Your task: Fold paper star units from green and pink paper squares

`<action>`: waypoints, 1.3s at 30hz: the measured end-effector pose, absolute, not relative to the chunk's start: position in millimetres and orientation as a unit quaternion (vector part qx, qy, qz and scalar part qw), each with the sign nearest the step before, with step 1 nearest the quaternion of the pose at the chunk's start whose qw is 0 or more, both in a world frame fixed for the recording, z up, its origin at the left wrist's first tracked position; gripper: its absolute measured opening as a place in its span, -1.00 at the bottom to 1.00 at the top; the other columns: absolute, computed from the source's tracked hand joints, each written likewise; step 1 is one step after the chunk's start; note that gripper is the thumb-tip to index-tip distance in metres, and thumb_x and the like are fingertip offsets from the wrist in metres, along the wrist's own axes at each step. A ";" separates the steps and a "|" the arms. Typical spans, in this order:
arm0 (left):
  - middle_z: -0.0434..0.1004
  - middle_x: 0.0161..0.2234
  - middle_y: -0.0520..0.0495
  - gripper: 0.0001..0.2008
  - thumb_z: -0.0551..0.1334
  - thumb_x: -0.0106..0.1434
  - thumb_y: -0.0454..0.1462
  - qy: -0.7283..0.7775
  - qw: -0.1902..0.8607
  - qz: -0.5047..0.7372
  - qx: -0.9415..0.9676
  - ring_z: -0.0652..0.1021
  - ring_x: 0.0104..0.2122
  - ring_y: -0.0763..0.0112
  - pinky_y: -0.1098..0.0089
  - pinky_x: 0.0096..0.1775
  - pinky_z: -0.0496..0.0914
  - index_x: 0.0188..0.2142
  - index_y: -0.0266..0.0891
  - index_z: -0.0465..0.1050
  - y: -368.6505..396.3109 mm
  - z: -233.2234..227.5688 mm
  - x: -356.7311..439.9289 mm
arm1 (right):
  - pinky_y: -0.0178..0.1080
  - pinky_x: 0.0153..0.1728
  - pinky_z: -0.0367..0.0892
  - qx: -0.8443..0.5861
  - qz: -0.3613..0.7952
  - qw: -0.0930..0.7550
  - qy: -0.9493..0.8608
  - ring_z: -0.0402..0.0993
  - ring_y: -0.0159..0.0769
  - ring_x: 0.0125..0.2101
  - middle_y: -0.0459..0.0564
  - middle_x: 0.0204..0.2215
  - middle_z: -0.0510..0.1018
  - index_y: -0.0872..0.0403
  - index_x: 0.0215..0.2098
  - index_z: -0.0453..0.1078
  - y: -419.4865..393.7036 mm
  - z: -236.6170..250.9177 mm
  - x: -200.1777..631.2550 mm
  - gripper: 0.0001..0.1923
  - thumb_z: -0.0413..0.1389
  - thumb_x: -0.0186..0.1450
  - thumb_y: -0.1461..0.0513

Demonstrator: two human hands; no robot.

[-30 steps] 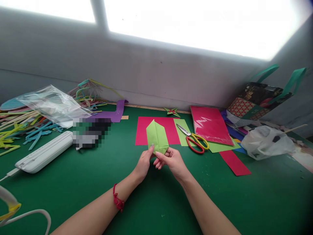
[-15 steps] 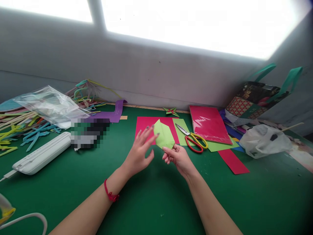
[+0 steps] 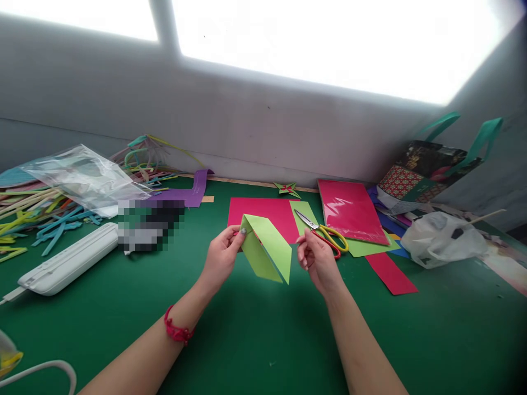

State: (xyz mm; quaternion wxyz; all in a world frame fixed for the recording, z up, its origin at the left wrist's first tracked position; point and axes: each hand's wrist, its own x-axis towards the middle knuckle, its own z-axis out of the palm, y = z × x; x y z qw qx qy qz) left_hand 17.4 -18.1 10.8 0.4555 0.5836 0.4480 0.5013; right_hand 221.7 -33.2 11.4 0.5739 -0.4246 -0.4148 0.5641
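Observation:
A folded light-green paper (image 3: 269, 241) hangs above the table, its two layers parted along the lower right. My left hand (image 3: 224, 249) pinches its left corner between thumb and fingers. Just right of the paper is my right hand (image 3: 317, 258), apart from it, with fingers curled in and nothing visible in them. Behind that hand lie scissors (image 3: 329, 236) with one red and one yellow handle, partly covered by it. Under and behind the held paper are a red sheet (image 3: 275, 207) and a light-green strip (image 3: 302, 211).
A small green-and-red paper star (image 3: 287, 189) lies near the wall. To the right are a red paper pack (image 3: 349, 211), a red strip (image 3: 393, 274), a white plastic bag (image 3: 442, 241) and a patterned bag (image 3: 428, 170). Leftward lie a white power strip (image 3: 72, 260) and coloured paper strips (image 3: 61, 225).
My left hand has taken hold of the green paper's left corner and my right hand has let go, moving right. The paper has turned and its layers have spread apart.

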 end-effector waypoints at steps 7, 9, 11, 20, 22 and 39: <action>0.45 -0.50 0.00 -0.78 0.11 0.14 -0.13 0.335 0.680 0.336 0.559 0.48 -0.46 0.41 0.40 -0.37 0.34 -0.35 -0.25 0.30 -12.5 4.8 25.4 | -0.42 -0.67 0.14 -0.484 0.575 0.456 -0.478 0.30 -0.42 -0.54 -0.03 -0.52 0.40 0.14 -0.40 0.37 -27.5 1.7 224.3 -0.64 0.02 0.14 -0.01; 0.44 -0.49 0.00 -0.78 0.10 0.14 -0.13 0.331 0.681 0.320 0.570 0.48 -0.44 0.39 0.38 -0.35 0.33 -0.35 -0.25 0.29 -14.3 1.9 27.3 | -0.41 -0.65 0.14 -0.482 0.573 0.429 -0.505 0.30 -0.40 -0.54 -0.05 -0.52 0.40 0.13 -0.41 0.36 -29.6 0.2 216.7 -0.66 0.05 0.12 0.00; 0.42 -0.47 0.00 -0.77 0.10 0.13 -0.13 0.334 0.671 0.318 0.581 0.46 -0.43 0.39 0.38 -0.34 0.32 -0.34 -0.26 0.30 -15.7 0.2 28.8 | -0.40 -0.64 0.14 -0.480 0.558 0.426 -0.525 0.30 -0.41 -0.55 -0.08 -0.55 0.39 0.12 -0.44 0.34 -31.0 -1.3 210.6 -0.69 0.09 0.09 0.02; 0.29 -0.59 0.07 -0.70 0.10 0.10 -0.07 0.408 0.567 0.332 0.634 0.31 -0.58 0.52 0.51 -0.54 0.18 -0.50 -0.28 0.29 -11.2 -9.1 28.5 | -0.39 -0.67 0.11 -0.485 0.505 0.438 -0.564 0.18 -0.47 -0.65 -0.18 -0.67 0.28 0.09 -0.55 0.26 -32.6 -6.1 198.7 -0.69 0.08 0.09 0.01; 0.29 -0.59 0.06 -0.70 0.10 0.11 -0.07 0.397 0.586 0.322 0.629 0.31 -0.59 0.52 0.52 -0.56 0.17 -0.50 -0.28 0.28 -12.2 -7.6 27.7 | -0.38 -0.65 0.12 -0.476 0.530 0.427 -0.557 0.19 -0.47 -0.66 -0.18 -0.66 0.28 0.08 -0.53 0.25 -33.2 -4.6 198.0 -0.69 0.05 0.11 0.00; 0.13 -0.62 0.13 -0.70 0.16 0.04 -0.08 0.396 0.587 0.292 0.643 0.20 -0.62 0.58 0.55 -0.60 0.08 -0.55 -0.27 0.21 -16.3 -10.0 29.7 | -0.36 -0.62 0.02 -0.505 0.381 0.418 -0.652 0.12 -0.43 -0.63 -0.16 -0.67 0.26 0.06 -0.53 0.27 -37.5 -3.9 190.8 -0.72 -0.02 0.18 0.03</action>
